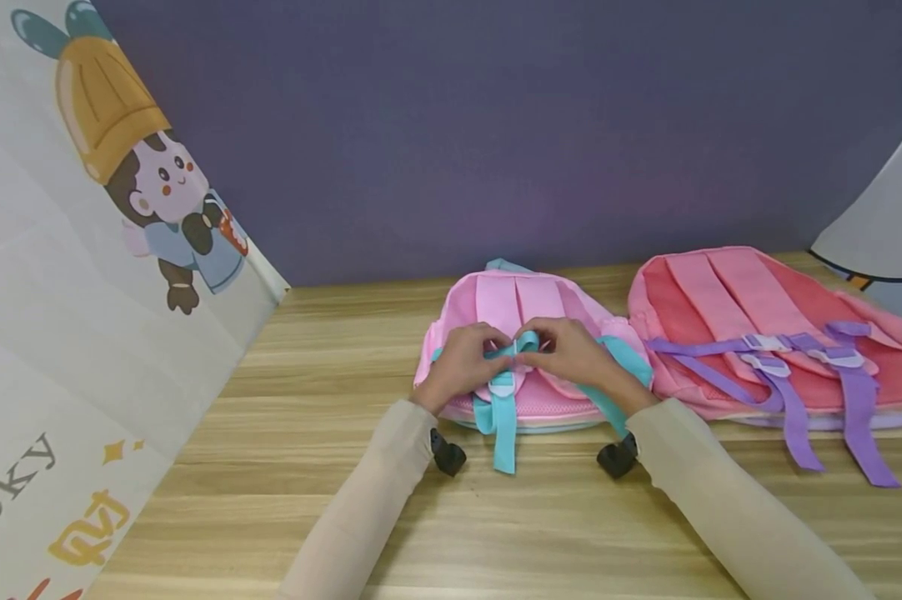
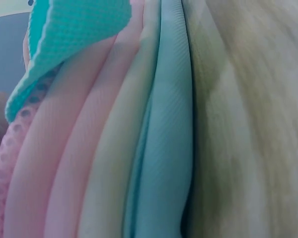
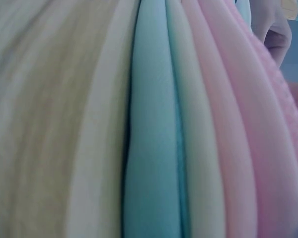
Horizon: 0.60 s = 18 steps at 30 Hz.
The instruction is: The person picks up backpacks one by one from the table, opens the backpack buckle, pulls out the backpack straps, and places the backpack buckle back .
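A small pink backpack (image 1: 460,304) lies on the wooden table with its shoulder straps facing up. Over its middle, my left hand (image 1: 462,357) pinches a teal strap (image 1: 488,354) near a small pale clip between thumb and fingers. Close against it, my right hand (image 1: 569,350) pinches a looped teal strap end (image 1: 528,341) on the clip's other side. The fingertips nearly meet and partly hide the clip. Below them, a loose teal strap tail (image 1: 505,433) hangs from a white buckle (image 1: 502,384). Both wrist views show the bag's layered pink, cream and teal edge (image 2: 171,124).
To the right, touching the small bag, lies a larger coral-pink backpack (image 1: 661,287) with purple straps (image 1: 859,417) and white buckles. A dark blue panel (image 1: 496,142) stands behind the table (image 1: 308,417). On the left is a white printed wall sheet (image 1: 38,275).
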Available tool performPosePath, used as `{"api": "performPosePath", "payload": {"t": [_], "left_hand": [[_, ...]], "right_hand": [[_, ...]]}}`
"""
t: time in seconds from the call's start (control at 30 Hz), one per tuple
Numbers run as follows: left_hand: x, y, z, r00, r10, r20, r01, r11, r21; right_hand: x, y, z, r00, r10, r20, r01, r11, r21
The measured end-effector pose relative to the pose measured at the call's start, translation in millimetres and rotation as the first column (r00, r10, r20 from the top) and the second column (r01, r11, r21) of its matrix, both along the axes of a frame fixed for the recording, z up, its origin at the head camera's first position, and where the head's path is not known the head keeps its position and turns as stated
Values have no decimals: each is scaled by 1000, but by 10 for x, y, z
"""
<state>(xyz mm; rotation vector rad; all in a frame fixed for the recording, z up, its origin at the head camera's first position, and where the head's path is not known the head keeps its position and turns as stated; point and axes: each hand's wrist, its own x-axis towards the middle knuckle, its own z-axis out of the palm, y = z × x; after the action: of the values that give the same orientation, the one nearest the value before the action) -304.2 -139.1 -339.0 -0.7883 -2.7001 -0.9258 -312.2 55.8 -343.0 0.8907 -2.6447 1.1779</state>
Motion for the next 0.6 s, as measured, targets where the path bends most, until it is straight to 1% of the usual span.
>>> {"api": "performPosePath", "payload": {"t": [0.13, 0.37, 0.47, 0.6], "left_hand": [[3, 4, 1, 1000, 0, 10, 0, 1000, 10], [7, 1, 0, 1000, -14, 25, 13, 999, 32], [4, -5, 0, 999, -10, 34, 9, 1000, 17], [-2, -13, 2, 999, 9, 44, -8, 999, -33]], "right_hand": [[-2, -3, -3, 1000, 4, -3, -4, 1000, -8], [0, 2, -3, 1000, 21, 15, -20, 999, -27], [-3, 9, -6, 999, 29, 14, -29, 999, -25], [-9, 20, -14, 999, 42, 2, -42, 999, -23]]}}
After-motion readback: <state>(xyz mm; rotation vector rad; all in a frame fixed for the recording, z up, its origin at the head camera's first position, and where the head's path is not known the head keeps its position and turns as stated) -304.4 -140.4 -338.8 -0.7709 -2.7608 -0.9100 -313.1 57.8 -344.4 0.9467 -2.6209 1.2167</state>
